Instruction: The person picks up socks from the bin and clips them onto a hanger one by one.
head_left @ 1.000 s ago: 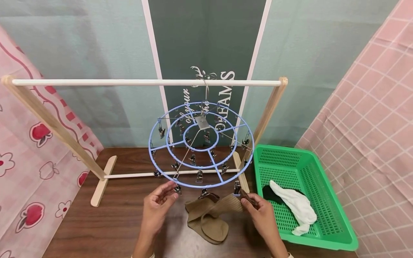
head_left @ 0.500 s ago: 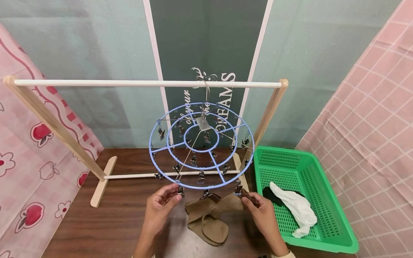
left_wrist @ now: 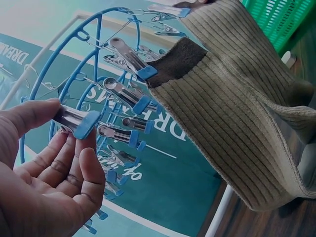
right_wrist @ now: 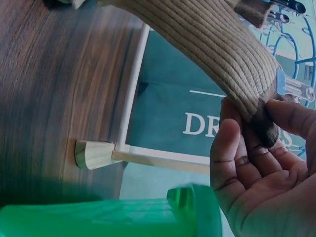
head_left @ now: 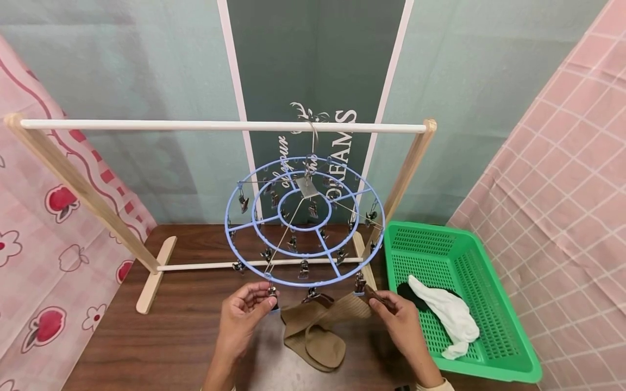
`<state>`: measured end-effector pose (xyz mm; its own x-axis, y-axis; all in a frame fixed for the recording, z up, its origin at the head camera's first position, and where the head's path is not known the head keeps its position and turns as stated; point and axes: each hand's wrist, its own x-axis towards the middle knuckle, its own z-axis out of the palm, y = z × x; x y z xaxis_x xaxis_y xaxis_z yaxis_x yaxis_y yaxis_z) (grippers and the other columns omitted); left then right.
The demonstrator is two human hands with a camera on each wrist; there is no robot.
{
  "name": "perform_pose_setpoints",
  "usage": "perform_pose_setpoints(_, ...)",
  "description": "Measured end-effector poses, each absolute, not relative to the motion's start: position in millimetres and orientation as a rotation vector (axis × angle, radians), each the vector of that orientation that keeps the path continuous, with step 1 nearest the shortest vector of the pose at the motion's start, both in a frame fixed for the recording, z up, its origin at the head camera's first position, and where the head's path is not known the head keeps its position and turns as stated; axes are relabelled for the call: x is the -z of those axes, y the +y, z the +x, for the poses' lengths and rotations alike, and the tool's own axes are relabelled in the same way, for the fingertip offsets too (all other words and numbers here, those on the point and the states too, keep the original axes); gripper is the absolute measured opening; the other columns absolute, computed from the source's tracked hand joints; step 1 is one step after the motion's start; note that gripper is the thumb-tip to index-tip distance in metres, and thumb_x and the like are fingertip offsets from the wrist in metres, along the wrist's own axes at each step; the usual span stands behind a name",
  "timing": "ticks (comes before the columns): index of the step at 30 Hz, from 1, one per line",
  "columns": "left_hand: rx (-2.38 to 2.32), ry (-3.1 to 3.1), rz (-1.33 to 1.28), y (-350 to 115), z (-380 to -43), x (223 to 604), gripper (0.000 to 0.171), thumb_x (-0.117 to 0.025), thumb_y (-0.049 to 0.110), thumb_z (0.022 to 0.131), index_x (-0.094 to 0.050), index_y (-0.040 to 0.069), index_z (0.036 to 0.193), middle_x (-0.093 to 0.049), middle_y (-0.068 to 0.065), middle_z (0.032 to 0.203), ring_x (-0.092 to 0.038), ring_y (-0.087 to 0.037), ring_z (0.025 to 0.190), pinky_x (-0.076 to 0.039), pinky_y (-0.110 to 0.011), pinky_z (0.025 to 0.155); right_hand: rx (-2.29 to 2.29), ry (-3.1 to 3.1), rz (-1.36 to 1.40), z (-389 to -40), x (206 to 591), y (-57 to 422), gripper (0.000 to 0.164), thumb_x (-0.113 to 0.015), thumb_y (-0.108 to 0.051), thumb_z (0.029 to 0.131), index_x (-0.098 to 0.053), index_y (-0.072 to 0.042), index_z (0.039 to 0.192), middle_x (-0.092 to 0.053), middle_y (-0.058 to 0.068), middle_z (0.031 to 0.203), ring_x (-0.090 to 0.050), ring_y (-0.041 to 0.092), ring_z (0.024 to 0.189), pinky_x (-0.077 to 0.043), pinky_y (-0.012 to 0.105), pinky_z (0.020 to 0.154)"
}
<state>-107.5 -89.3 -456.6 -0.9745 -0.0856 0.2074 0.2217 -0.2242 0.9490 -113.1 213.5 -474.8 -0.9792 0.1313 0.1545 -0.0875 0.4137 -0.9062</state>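
My left hand [head_left: 238, 320] pinches a metal clip with blue tips [left_wrist: 79, 120] between thumb and fingers, at the front left of the round blue clip hanger [head_left: 313, 283]. Nothing shows between that clip's tips. Brown ribbed socks [head_left: 325, 345] hang from the hanger's front. In the left wrist view, another clip [left_wrist: 131, 58] grips the dark edge of one cuff. My right hand [head_left: 402, 323] pinches the dark cuff edge [right_wrist: 264, 126] at the right, beside a clip [right_wrist: 295, 86] that bites the cuff. The sock toes overlap low down, near the tabletop.
The hanger hooks over the white rail [head_left: 161, 125] of a wooden stand [head_left: 88, 198]. A green basket [head_left: 508, 304] at the right holds a white sock-like cloth [head_left: 447, 317] and a black cloth [head_left: 411, 296]. Several other clips dangle from the rings. Patterned curtains stand on both sides.
My left hand has moved slightly right and down and now pinches the front-left clip, whose tips point downward. My right hand stays at the sock cuff, shifted slightly right.
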Motion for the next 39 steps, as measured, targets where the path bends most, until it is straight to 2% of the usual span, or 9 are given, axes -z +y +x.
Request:
perform_pose_setpoints(7, 2.312, -1.774, -0.233, -91, -107, 458, 0.032, -0.066, -0.019, 0.077, -0.053, -0.026, 0.106, -0.069, -0.022, 0.090, -0.069, -0.015, 0.081, -0.056, -0.023, 0.072, -1.618, -2.523, -0.132, -111, 468, 225, 0.016, -0.069, -0.009, 0.089, -0.070, -0.001, 0.102, -0.072, 0.008, 0.083, -0.066, 0.010, 0.072, -0.054, 0.027, 0.060)
perform_pose_setpoints(15, 2.305, -1.734, -0.281, -93, -106, 457, 0.029, -0.066, -0.020, 0.077, -0.055, -0.026, 0.103, -0.071, -0.016, 0.088, -0.069, -0.015, 0.080, -0.056, -0.022, 0.071, -1.504, -2.607, -0.084, -108, 453, 249, 0.018, -0.062, -0.015, 0.096, -0.068, -0.003, 0.108, -0.073, 0.009, 0.091, -0.068, 0.011, 0.079, -0.054, 0.025, 0.066)
perform_pose_setpoints(19, 2.305, -1.729, -0.286, -95, -105, 455, 0.029, -0.066, -0.020, 0.076, -0.055, -0.026, 0.102, -0.070, -0.020, 0.088, -0.069, -0.014, 0.079, -0.056, -0.022, 0.070, -1.355, -2.605, -0.054, -110, 439, 266, 0.017, -0.061, -0.013, 0.096, -0.068, -0.002, 0.107, -0.073, 0.010, 0.090, -0.067, 0.007, 0.076, -0.054, 0.022, 0.063)
perform_pose_setpoints(27, 2.304, -1.732, -0.281, -96, -105, 453, 0.028, -0.066, -0.020, 0.076, -0.055, -0.026, 0.102, -0.071, -0.011, 0.087, -0.067, -0.013, 0.078, -0.056, -0.021, 0.069, -1.031, -2.650, -0.021, -121, 415, 296, 0.018, -0.064, -0.018, 0.094, -0.069, -0.006, 0.107, -0.073, 0.008, 0.091, -0.062, -0.003, 0.074, -0.049, 0.017, 0.059)
perform_pose_setpoints(29, 2.305, -1.733, -0.277, -96, -105, 453, 0.027, -0.066, -0.020, 0.076, -0.055, -0.026, 0.101, -0.071, -0.010, 0.087, -0.067, -0.013, 0.078, -0.056, -0.021, 0.069, -0.924, -2.669, -0.006, -124, 413, 302, 0.018, -0.066, -0.020, 0.093, -0.070, -0.008, 0.107, -0.072, 0.006, 0.090, -0.063, 0.001, 0.074, -0.048, 0.020, 0.058)
perform_pose_setpoints(35, 2.314, -1.743, -0.242, -96, -103, 452, 0.025, -0.065, -0.020, 0.077, -0.055, -0.026, 0.100, -0.072, -0.008, 0.087, -0.067, -0.011, 0.077, -0.055, -0.020, 0.069, -0.756, -2.825, 0.040, -134, 414, 316, 0.025, -0.065, -0.021, 0.094, -0.068, -0.005, 0.112, -0.072, 0.007, 0.091, -0.066, 0.026, 0.081, -0.052, 0.041, 0.065)
perform_pose_setpoints(39, 2.317, -1.775, -0.202, -95, -102, 451, 0.024, -0.065, -0.018, 0.079, -0.056, -0.025, 0.100, -0.071, -0.006, 0.087, -0.067, -0.011, 0.077, -0.055, -0.020, 0.069, -0.736, -2.962, 0.048, -140, 420, 324, 0.028, -0.064, -0.021, 0.094, -0.066, -0.002, 0.114, -0.071, 0.009, 0.094, -0.066, 0.026, 0.080, -0.052, 0.043, 0.064)
